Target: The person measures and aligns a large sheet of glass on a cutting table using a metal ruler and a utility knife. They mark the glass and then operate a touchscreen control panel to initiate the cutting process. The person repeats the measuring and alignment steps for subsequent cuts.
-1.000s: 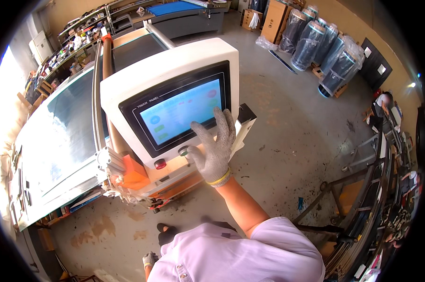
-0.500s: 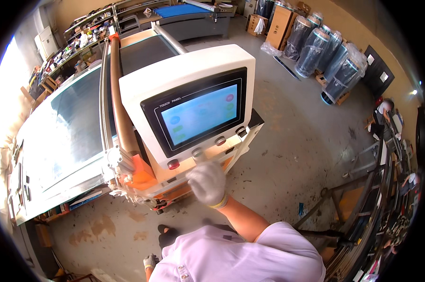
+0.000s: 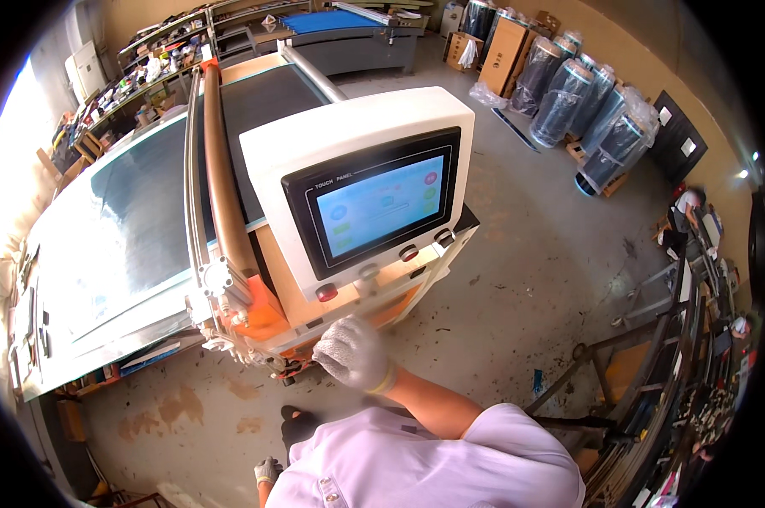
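My right hand [image 3: 351, 354], in a light knitted glove, is just below a white control box [image 3: 357, 118]. Its fingers are curled in, with nothing visible in them, apart from the buttons. A lit touch screen [image 3: 382, 207] fills the front of the box. Along the lower edge sit a red button [image 3: 326, 292], a pale knob [image 3: 367, 273], a dark-rimmed red button [image 3: 409, 253] and a black knob [image 3: 443, 238]. Low by my side hangs my left hand [image 3: 267, 470], also gloved, small in view, fingers loosely apart and holding nothing I can see.
Left of the box, a long brown roller [image 3: 222, 169] runs beside a large glass sheet [image 3: 137, 203]. An orange part [image 3: 262, 309] juts out below the roller. Plastic-wrapped rolls [image 3: 563, 102] stand at the back right. Metal frames [image 3: 636, 339] and people are at the right.
My right hand has drawn down and slightly left, away from the button row. The control box sits a little farther right in view, and the screen display looks different. My left hand stays low.
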`<state>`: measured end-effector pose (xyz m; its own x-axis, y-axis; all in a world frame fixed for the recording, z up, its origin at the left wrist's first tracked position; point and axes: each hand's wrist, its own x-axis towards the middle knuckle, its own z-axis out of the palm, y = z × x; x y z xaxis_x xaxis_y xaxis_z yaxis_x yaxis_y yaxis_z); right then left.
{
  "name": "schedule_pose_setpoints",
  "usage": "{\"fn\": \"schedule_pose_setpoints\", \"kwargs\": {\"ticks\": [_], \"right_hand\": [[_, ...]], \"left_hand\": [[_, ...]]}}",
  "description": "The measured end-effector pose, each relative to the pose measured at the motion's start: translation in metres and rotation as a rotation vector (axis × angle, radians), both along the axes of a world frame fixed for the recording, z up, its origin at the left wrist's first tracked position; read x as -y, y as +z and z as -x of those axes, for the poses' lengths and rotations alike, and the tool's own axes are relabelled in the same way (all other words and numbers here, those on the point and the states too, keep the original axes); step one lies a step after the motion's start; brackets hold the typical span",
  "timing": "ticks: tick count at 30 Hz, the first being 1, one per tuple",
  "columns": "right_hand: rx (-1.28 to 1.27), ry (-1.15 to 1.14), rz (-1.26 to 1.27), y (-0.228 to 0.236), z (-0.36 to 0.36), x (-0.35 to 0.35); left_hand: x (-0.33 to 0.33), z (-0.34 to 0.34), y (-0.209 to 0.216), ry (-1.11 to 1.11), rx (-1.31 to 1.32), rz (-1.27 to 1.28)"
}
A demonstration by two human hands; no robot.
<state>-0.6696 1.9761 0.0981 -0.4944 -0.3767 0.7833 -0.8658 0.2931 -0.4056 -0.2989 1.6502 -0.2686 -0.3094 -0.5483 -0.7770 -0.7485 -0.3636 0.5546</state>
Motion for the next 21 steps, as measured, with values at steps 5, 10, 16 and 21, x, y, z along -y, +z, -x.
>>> {"fn": "schedule_pose_setpoints", "kwargs": {"ticks": [5,10,16,21], "right_hand": [[0.009,-0.007,-0.025,-0.004,-0.001,0.000],[0.047,-0.010,-0.026,-0.006,-0.003,-0.001],[0.041,-0.038,-0.053,-0.010,-0.005,-0.004],[0.058,-0.027,-0.052,-0.009,-0.005,-0.008]], "left_hand": [[0.005,0.010,0.004,0.019,0.011,-0.025],[0.010,0.015,0.004,0.042,-0.001,-0.060],[0.009,0.016,0.003,0.038,0.010,-0.065],[0.005,0.009,0.001,0.016,0.011,-0.017]]}}
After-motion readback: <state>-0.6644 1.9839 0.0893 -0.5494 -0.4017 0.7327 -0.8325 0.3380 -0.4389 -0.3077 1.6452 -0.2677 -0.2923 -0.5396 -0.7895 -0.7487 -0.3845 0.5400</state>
